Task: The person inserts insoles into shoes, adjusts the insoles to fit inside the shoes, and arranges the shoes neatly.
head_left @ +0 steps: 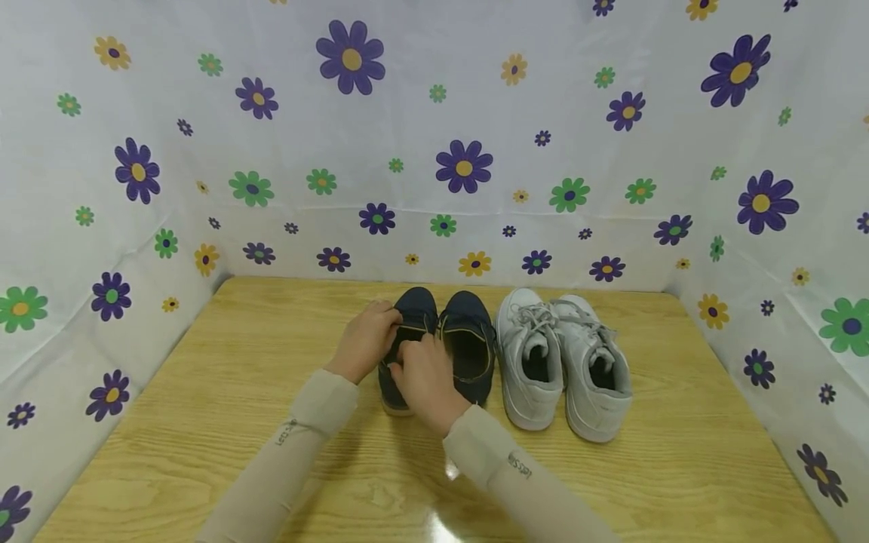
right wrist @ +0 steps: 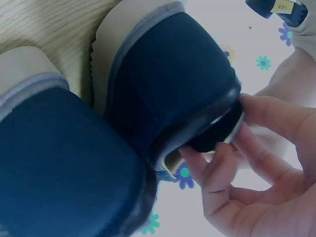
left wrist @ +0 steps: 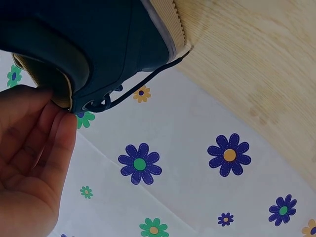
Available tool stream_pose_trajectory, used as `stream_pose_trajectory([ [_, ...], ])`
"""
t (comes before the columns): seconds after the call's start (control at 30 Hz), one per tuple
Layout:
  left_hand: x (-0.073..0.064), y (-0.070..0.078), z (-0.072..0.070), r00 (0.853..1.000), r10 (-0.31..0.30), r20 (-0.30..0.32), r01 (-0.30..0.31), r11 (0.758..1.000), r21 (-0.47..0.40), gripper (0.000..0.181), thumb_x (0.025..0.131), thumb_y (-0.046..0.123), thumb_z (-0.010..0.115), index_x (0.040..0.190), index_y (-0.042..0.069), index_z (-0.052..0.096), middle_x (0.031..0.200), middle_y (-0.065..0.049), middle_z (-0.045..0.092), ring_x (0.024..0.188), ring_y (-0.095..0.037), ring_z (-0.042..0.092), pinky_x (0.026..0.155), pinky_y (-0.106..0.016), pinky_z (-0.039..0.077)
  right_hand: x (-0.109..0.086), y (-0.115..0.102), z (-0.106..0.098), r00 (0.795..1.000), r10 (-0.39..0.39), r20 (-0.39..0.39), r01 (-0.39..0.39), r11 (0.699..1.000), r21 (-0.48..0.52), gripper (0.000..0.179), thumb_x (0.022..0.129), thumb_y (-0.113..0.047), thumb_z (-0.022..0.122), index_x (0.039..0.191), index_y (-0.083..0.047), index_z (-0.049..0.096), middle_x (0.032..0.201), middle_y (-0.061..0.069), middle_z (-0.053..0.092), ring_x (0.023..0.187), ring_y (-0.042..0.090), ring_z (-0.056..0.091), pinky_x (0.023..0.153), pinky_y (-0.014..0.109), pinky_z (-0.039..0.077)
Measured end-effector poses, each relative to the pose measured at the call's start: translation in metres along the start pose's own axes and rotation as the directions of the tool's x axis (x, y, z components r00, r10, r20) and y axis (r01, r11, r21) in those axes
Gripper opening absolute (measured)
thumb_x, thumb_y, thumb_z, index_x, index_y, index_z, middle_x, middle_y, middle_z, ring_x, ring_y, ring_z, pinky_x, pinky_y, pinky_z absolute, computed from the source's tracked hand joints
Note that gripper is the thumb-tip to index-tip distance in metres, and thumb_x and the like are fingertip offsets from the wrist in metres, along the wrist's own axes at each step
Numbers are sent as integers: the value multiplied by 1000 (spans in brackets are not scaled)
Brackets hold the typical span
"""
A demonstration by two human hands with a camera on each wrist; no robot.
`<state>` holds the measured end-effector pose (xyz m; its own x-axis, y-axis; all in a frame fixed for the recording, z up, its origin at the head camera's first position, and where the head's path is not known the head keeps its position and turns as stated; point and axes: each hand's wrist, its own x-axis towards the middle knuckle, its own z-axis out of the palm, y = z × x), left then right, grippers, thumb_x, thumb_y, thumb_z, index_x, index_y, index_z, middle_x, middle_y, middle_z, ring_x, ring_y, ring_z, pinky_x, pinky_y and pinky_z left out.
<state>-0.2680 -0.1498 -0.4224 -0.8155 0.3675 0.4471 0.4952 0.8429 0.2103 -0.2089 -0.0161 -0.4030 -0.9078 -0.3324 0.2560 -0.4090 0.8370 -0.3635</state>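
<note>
A pair of dark blue lace-up shoes stands side by side with the toes pointing away. My left hand is at the front of the left blue shoe's opening; the left wrist view has its thumb inside and fingers outside, pinching the edge by the laces. Over the same opening is my right hand, its bent fingers on the yellow-lined edge. What those fingertips hold inside is partly hidden. Beside it is the right blue shoe, which neither hand grips.
A pair of white sneakers with grey laces stands to the right of the blue shoes. Everything sits on a wood-grain table. A white flower-patterned cloth rises behind and along both sides.
</note>
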Motion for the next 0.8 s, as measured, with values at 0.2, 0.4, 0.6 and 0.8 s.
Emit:
stream_pose_trajectory([
  [0.2,0,-1,1,1000,-1,-12,1,1000,3,5,88,-1,66,90,2,70,87,-8,59,83,-25,58,67,-37,53,6,4,5,999,31,10,-32,994,105,12,86,-19,73,83,-7,73,81,5,66,84,25,57,69,34,51],
  [0.4,0,-1,1,1000,7,-24,-7,1000,8,5,88,-1,66,89,1,70,86,-9,59,84,-26,59,69,-38,53,5,6,6,997,43,68,-50,994,101,19,93,-16,64,85,-1,73,83,11,64,83,26,58,71,35,51],
  [0.6,0,-1,1,999,9,-40,-9,1000,3,6,87,-2,66,88,1,70,86,-9,60,84,-26,60,71,-38,53,0,7,3,990,-18,138,13,999,42,39,97,-10,52,60,-4,59,71,12,60,80,29,58,75,39,47],
  [0.8,0,1,1,999,8,-33,-8,1000,-6,5,87,-2,66,89,1,70,87,-9,61,88,-27,62,79,-40,54,0,6,2,970,-24,241,42,997,-70,47,102,-18,44,60,-5,61,85,15,66,96,28,59,88,43,42],
])
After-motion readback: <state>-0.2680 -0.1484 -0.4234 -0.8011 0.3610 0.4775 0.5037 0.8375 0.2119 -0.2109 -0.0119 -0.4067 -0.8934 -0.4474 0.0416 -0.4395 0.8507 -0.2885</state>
